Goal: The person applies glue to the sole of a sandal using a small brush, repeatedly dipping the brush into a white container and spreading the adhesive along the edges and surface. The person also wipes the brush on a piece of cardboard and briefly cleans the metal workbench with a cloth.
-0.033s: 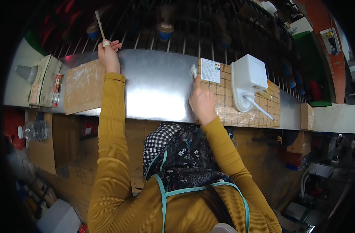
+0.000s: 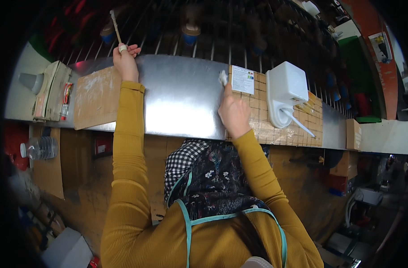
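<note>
The thin stick (image 2: 117, 30) is in the left hand (image 2: 126, 62), beyond the far edge of the counter (image 2: 177, 102); that grip is closed around its lower end, the whitish tip slanting up and away over dark metal bars (image 2: 213, 51); a pale wrap (image 2: 123, 48) shows where stick and fingers meet. The right hand (image 2: 236, 111) has its index finger stretched forward to a white fluffy tuft (image 2: 222, 77), the other fingers folded under; whether this grip pinches the tuft or merely touches it, I cannot tell. The tuft is just left of a printed white label (image 2: 243, 79), which lies on a brown, shiny, grid-lined sheet (image 2: 257, 107); on that sheet, to the right, stands a white plastic container (image 2: 288, 82) with a thin white tube (image 2: 298, 123) slanting toward the near edge. Left of the left forearm lies a cardboard piece (image 2: 96, 96) smeared with white; beyond it sit a small red-and-white tube (image 2: 66, 96) and a pale boxy unit (image 2: 50, 91); a small cardboard box (image 2: 353, 134) stands at the counter's right end; below the left end is a clear plastic bottle (image 2: 45, 148); the person wears mustard sleeves (image 2: 130, 147) and a dark flowered apron (image 2: 217, 169).
</note>
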A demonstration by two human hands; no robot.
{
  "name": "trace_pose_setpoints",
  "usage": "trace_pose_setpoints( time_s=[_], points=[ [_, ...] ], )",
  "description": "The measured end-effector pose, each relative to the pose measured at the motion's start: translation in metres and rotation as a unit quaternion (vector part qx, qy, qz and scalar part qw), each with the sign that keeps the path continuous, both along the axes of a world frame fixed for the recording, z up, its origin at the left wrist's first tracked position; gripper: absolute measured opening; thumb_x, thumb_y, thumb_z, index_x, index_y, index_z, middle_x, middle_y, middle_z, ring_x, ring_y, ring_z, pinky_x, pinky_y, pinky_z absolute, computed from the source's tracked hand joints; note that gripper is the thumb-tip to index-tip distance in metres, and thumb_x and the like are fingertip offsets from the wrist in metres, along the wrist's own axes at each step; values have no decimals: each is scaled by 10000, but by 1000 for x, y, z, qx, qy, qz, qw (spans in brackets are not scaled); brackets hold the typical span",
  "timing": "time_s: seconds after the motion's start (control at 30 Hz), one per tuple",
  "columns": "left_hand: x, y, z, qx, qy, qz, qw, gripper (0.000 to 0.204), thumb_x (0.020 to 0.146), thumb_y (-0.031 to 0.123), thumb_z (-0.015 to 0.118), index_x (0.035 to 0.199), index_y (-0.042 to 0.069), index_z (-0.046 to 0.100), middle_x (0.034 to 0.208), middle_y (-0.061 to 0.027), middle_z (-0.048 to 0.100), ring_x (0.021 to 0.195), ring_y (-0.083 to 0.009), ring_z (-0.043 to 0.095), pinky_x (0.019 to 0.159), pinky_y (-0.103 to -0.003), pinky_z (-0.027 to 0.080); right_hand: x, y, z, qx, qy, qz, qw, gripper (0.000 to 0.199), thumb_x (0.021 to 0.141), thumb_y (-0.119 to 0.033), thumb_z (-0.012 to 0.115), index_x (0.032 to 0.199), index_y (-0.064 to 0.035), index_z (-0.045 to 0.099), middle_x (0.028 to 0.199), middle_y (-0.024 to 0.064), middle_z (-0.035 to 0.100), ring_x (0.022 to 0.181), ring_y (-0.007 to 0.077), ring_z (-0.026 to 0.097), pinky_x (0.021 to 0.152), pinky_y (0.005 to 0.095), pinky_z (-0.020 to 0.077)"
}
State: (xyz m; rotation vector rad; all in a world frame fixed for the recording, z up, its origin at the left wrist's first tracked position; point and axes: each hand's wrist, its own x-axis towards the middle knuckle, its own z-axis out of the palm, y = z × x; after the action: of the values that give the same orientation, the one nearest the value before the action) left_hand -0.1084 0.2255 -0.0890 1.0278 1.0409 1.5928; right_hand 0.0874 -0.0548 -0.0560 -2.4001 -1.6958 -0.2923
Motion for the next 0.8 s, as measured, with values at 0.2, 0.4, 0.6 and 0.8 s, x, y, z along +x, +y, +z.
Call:
trace_pose_setpoints(
  time_s=[0.2,0.4,0.6,0.8],
  points=[
    [-4,-2,-2,-6,-10,11,1000,278,1031,262,415,942,18,511,809,-122,678,655,-172,670,589,-245,460,-29,-97,30,-85,73,87,990,652,815,-33,571,1430,42,367,468,117,548,360,229,543,369,392,442],
    [3,-1,6,-11,6,18,1000,283,1031,259,415,940,10,513,807,-119,677,656,-172,670,600,-254,463,-38,-77,24,-62,82,59,993,492,894,-80,556,1368,18,469,418,114,497,320,229,503,359,378,412],
    [-1,2,3,6,7,8,1000,279,1033,255,410,948,11,514,813,-121,679,665,-172,672,608,-253,465,-31,-58,23,-66,31,79,994,639,767,-75,622,1371,38,449,446,61,533,334,161,509,325,334,395],
    [-1,2,3,0,17,11,1000,272,1034,248,405,956,11,513,818,-124,680,678,-174,675,608,-250,469,-43,-100,30,-88,52,86,991,655,770,-38,615,1399,7,436,439,83,522,344,214,531,360,348,419]
  ],
)
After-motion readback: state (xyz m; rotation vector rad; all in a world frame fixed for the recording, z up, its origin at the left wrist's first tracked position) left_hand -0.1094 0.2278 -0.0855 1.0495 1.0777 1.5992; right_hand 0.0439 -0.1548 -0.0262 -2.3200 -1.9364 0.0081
